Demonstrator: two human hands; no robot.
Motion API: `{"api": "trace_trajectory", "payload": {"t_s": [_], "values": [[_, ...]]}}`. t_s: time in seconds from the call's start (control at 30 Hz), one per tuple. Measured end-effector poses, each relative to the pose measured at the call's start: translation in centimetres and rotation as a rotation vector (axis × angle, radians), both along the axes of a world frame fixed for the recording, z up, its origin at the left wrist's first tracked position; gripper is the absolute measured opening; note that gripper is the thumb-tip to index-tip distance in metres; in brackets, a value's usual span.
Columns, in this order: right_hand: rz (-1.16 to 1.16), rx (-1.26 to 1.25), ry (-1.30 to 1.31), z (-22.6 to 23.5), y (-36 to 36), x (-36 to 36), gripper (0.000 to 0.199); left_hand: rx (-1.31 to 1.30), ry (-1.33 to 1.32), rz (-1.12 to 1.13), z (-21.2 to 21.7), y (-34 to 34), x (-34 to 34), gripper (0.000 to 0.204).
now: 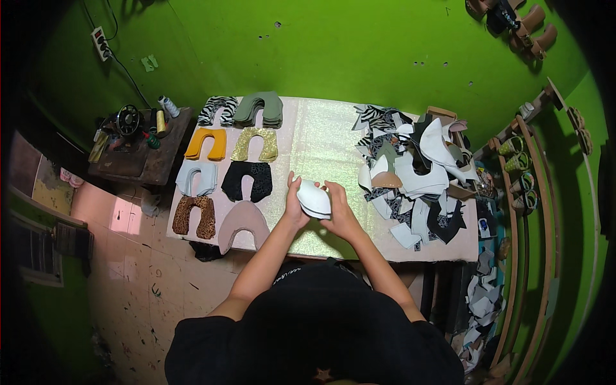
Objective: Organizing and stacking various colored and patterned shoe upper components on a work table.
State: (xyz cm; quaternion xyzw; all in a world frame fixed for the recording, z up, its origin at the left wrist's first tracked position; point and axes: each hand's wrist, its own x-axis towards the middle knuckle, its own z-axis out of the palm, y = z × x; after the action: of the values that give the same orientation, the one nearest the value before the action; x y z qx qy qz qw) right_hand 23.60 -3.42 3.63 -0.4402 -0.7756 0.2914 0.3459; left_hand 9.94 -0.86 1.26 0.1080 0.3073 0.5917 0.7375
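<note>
Between my two hands is a small stack of white cut pieces (314,197) with curved edges and a dark layer showing at the bottom edge, held above the middle of the table. My left hand (294,204) grips the stack along its left side, thumb and fingers pointing up. On the opposite side, my right hand (341,213) closes on its right edge. Nearest to my left hand lie a black patterned U-shaped stack (249,182) and a pink one (243,226). A heap of white, black and patterned scraps (420,179) spreads to the right of my right hand.
More U-shaped stacks stand at the left: zebra (209,110), green (258,108), yellow (206,142), gold (255,144), white (197,178) and leopard (194,216). Beyond them is a sewing machine (129,120). A wooden rack (539,212) with sandals (517,163) stands right.
</note>
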Motion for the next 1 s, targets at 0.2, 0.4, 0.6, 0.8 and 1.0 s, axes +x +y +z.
{"api": "trace_trajectory", "payload": {"t_s": [0.2,0.4,0.6,0.8,1.0], "values": [[-0.056,-0.265,0.132,-0.5,1.5,0.6,0.037,-0.049,0.116,-0.241,-0.2,0.0,-2.1,0.058],[0.073,-0.860,0.403,0.6,3.4,2.1,0.022,-0.043,0.642,-0.671,-2.4,-0.3,-6.2,0.050],[0.230,-0.990,0.396,0.5,4.2,2.8,0.025,0.199,0.384,-0.621,-1.5,-1.9,-6.0,0.056],[0.245,-1.043,0.513,1.4,3.5,2.9,0.028,0.196,-0.088,-0.816,-1.5,-2.1,-6.5,0.043],[0.191,-1.055,0.277,0.2,2.7,2.1,0.036,0.079,-0.087,-0.757,-3.0,-3.0,-7.8,0.032]]}}
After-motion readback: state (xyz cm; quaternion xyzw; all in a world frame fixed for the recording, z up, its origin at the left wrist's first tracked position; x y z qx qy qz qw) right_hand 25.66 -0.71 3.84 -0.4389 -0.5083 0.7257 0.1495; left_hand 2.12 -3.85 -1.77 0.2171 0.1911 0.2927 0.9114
